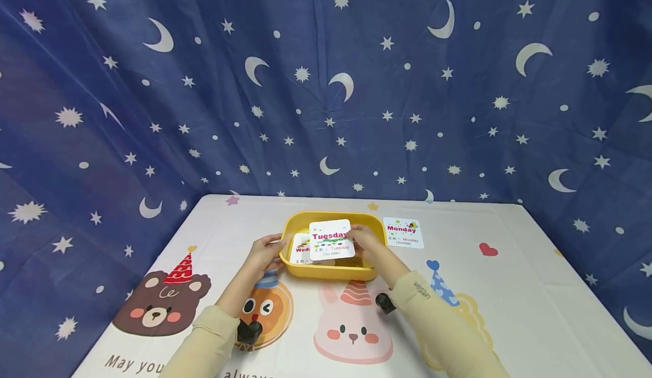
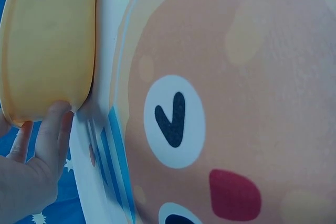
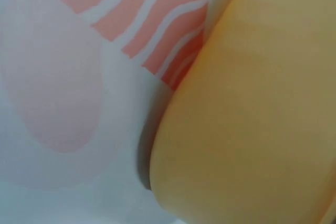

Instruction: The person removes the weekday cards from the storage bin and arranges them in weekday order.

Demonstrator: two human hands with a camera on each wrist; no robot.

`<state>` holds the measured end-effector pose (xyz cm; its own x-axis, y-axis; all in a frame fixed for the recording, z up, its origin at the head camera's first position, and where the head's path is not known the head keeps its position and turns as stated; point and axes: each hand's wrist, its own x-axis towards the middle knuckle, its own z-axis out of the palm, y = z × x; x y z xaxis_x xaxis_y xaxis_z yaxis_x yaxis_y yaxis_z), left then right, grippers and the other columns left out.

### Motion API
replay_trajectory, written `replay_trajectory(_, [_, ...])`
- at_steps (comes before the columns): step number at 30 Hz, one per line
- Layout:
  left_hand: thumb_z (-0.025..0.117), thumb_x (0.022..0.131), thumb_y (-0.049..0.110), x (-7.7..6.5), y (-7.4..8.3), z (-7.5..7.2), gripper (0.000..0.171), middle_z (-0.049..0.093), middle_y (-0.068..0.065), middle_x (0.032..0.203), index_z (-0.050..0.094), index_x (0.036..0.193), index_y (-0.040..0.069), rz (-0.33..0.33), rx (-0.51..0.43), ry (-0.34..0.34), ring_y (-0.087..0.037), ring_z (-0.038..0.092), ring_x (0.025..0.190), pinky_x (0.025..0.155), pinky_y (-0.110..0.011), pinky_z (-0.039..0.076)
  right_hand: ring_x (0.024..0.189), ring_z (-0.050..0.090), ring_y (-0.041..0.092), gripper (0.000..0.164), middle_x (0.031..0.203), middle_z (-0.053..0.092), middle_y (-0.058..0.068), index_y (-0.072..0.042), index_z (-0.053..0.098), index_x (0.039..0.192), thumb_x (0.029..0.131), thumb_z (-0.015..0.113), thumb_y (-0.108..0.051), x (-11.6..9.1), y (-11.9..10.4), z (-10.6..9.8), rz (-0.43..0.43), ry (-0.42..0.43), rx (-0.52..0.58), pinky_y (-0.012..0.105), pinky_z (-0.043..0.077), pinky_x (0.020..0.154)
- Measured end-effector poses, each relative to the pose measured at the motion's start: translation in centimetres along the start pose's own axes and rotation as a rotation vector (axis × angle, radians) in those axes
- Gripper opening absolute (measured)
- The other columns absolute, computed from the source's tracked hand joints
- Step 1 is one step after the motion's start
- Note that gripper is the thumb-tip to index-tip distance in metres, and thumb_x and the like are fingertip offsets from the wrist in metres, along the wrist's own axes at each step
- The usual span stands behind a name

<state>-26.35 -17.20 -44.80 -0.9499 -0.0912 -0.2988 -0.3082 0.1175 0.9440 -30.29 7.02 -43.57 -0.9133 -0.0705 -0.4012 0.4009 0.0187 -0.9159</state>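
A yellow plastic bin (image 1: 331,272) sits at the middle of the table. At its left end my left hand (image 1: 266,255) holds the rim; the left wrist view shows that hand's fingers (image 2: 51,124) against the bin's side (image 2: 50,51). My right hand (image 1: 365,241) pinches the right edge of a white card printed "Tuesday" (image 1: 332,240) over the bin. Partly covered by that card, a second white card starting "Wed" (image 1: 300,249) lies in the bin. In the right wrist view only the bin's outer wall (image 3: 252,108) and tablecloth appear, no hand.
Right of the bin, a card printed "Monday" (image 1: 403,232) lies flat on the table. The tablecloth (image 1: 509,299) bears cartoon animals. A blue curtain (image 1: 305,84) with moons and stars hangs behind the table.
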Motion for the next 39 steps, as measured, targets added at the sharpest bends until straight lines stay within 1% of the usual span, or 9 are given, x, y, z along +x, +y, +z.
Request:
replay_trajectory(5, [0.051,0.097,0.015,0.0,0.1,0.0,0.044,0.051,-0.028,0.128,0.043,0.137,0.0,-0.003,0.004,-0.001,-0.013,0.065,0.078,0.069,-0.027,0.06,0.064,0.059,0.01,0.033,0.085,0.058,0.005,0.005,0.041,0.125,0.093,0.045,0.0,-0.5,-0.4,-0.8,-0.005,-0.058,0.096,0.022,0.055,0.057])
replay_trajectory(8, [0.051,0.097,0.015,-0.1,0.1,0.0,0.043,0.052,-0.028,0.128,0.044,0.137,0.0,-0.007,0.005,0.001,-0.014,0.065,0.08,0.069,-0.027,0.06,0.066,0.061,0.012,0.033,0.088,0.06,0.006,0.006,0.041,0.125,0.093,0.044,0.0,-0.8,-0.4,-1.0,-0.018,-0.078,0.118,0.025,0.058,0.06])
replay_trajectory(12, [0.052,0.097,0.015,-0.1,0.0,0.0,0.043,0.052,-0.028,0.127,0.044,0.137,0.0,-0.012,-0.001,0.003,-0.017,0.066,0.083,0.07,-0.028,0.06,0.068,0.061,0.011,0.034,0.09,0.061,0.007,0.007,0.041,0.127,0.094,0.044,-0.001,-1.4,-0.2,-1.1,-0.026,-0.081,0.129,0.024,0.058,0.061])
replay_trajectory(16, [0.053,0.097,0.016,-0.1,-0.2,0.0,0.044,0.052,-0.028,0.127,0.044,0.137,0.0,-0.014,-0.005,0.004,-0.016,0.066,0.082,0.07,-0.028,0.06,0.07,0.06,0.01,0.036,0.091,0.059,0.005,0.006,0.039,0.129,0.095,0.044,-0.003,-2.3,-0.2,-1.5,-0.032,-0.096,0.129,0.023,0.057,0.061])
replay_trajectory(22, [0.054,0.096,0.017,-0.1,-0.3,0.1,0.045,0.053,-0.026,0.126,0.044,0.137,0.0,-0.008,-0.011,0.0,-0.01,0.064,0.075,0.069,-0.028,0.06,0.072,0.059,0.009,0.038,0.091,0.057,0.001,0.004,0.036,0.132,0.096,0.044,-0.005,-3.8,-0.4,-2.6,-0.057,-0.122,0.14,0.022,0.053,0.061])
replay_trajectory(27, [0.054,0.096,0.017,0.0,-0.3,0.0,0.045,0.054,-0.025,0.124,0.044,0.136,0.0,-0.017,-0.019,0.007,-0.009,0.062,0.071,0.069,-0.028,0.06,0.073,0.06,0.009,0.038,0.092,0.059,0.0,0.001,0.035,0.132,0.096,0.045,-0.005,-4.8,-0.7,-3.7,-0.061,-0.12,0.138,0.022,0.053,0.062])
replay_trajectory(29, [0.054,0.096,0.016,0.1,-0.3,0.0,0.044,0.054,-0.025,0.124,0.044,0.137,0.0,-0.02,-0.025,0.007,-0.009,0.062,0.071,0.069,-0.028,0.06,0.073,0.06,0.009,0.038,0.093,0.059,0.001,0.0,0.036,0.132,0.096,0.046,-0.006,-5.1,-0.7,-4.1,-0.055,-0.101,0.132,0.022,0.054,0.063])
replay_trajectory(34, [0.053,0.097,0.015,0.2,-0.2,0.1,0.044,0.053,-0.025,0.124,0.044,0.137,0.0,-0.016,-0.032,0.0,-0.01,0.063,0.073,0.069,-0.028,0.06,0.073,0.06,0.007,0.041,0.094,0.06,0.001,0.0,0.034,0.134,0.096,0.046,-0.006,-5.7,-0.6,-5.3,-0.083,-0.08,0.093,0.021,0.054,0.063])
replay_trajectory(39, [0.051,0.097,0.014,0.1,0.0,0.0,0.043,0.051,-0.027,0.127,0.043,0.137,0.0,-0.017,-0.018,-0.003,-0.015,0.064,0.08,0.07,-0.027,0.06,0.074,0.062,0.006,0.041,0.09,0.062,-0.004,0.003,0.03,0.135,0.097,0.044,-0.005,-6.2,-0.3,-6.7,-0.142,-0.117,0.065,0.019,0.054,0.062])
